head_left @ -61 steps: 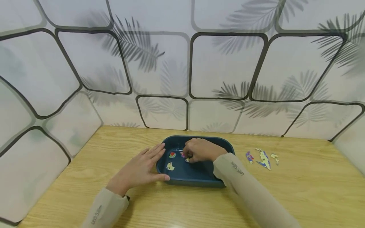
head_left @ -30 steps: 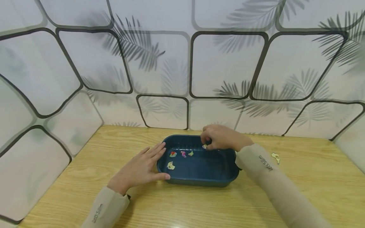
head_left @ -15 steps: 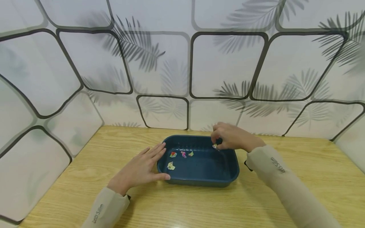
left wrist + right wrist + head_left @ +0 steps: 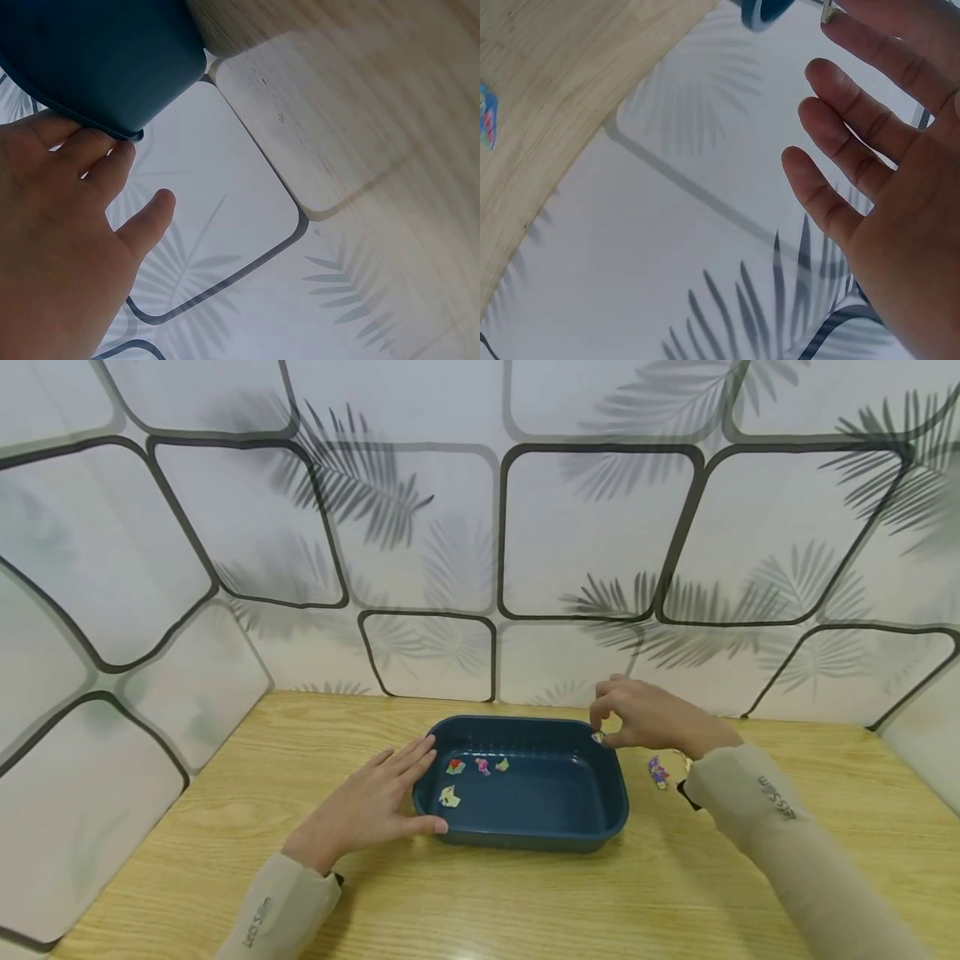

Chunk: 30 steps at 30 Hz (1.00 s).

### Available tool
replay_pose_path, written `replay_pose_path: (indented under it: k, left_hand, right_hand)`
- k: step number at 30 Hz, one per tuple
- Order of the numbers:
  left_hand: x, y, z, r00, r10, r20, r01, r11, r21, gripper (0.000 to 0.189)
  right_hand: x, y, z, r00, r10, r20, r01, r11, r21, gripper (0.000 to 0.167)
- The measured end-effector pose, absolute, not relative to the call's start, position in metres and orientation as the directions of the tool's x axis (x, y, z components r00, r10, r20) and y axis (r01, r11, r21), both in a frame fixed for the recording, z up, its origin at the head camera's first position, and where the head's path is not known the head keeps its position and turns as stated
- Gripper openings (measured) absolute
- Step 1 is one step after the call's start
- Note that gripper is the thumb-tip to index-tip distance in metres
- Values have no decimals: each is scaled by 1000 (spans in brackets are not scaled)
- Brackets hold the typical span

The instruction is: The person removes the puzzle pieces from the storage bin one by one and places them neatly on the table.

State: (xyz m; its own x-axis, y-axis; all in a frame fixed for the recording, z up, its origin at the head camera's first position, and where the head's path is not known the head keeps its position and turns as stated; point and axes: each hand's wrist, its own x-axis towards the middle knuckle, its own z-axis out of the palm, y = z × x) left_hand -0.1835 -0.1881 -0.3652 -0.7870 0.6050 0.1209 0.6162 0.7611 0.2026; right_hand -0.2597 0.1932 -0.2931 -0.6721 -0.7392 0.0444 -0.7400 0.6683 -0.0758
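Observation:
Fingers straight, my left hand (image 4: 367, 810) rests along the left rim of a dark blue tray (image 4: 517, 839), its thumb at the near corner. In the left wrist view those fingertips lie under the tray's edge. My right hand (image 4: 637, 714) is over the far right corner of the tray, pinching a small flat printed piece (image 4: 597, 737) between thumb and finger. Several flat cutout pieces lie on the tray's left side: a red-green one (image 4: 455, 767), a pink one (image 4: 482, 766), a small pale green one (image 4: 502, 764) and a larger cream one (image 4: 449, 797).
On the wooden table (image 4: 495, 902) right of the tray lies a purple and blue printed piece (image 4: 658, 772). Beside it a cream piece (image 4: 686, 760) is partly hidden by the right wrist. A patterned wall covering (image 4: 585, 535) stands behind the table.
My right hand has lifted from the pieces inside the tray and moved right to its far right corner, pinching a small piece. A pale green piece now shows in the tray. The left hand stays put.

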Motion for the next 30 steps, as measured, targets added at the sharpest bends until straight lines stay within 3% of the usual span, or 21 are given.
replay_pose_path:
  k: [30]
  left_hand:
    - [-183, -188, -365, -788, 604, 116, 614, 761, 211, 98]
  right_hand:
    - [-253, 282, -303, -758, -649, 71, -652, 752, -93, 14]
